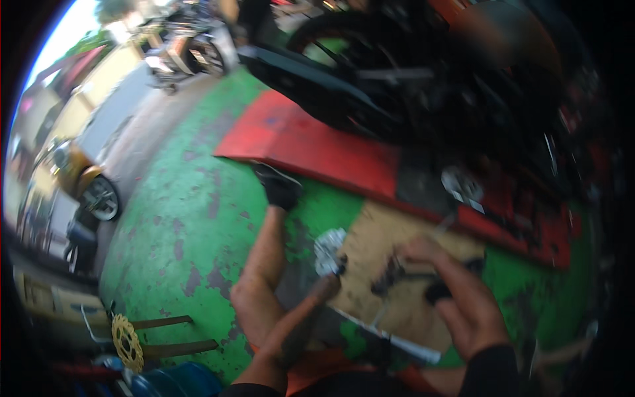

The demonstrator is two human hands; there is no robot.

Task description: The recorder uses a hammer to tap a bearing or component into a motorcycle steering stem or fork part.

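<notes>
The picture is smeared by motion. My left hand point(325, 287) is closed at the left edge of a brown cardboard sheet point(360, 248). A small dark piece with a bluish end shows at its fingertips, its kind unclear. Just beyond it lies a silvery, lumpy object point(329, 246), perhaps touching the fingers. Over the cardboard, my right hand point(422, 251) is curled into a fist, and what it grips is blurred. Below its fingers is a dark metal part point(389, 276). A long dark piece point(440, 270) stretches rightward behind my right forearm.
A dark motorcycle point(390, 99) stands on a red platform point(317, 142) ahead. My shod foot point(281, 188) rests beside the platform's edge on the green floor point(178, 218). At lower left are a gold brake disc point(126, 343) and a blue container point(175, 382). A yellow scooter point(73, 169) is parked left.
</notes>
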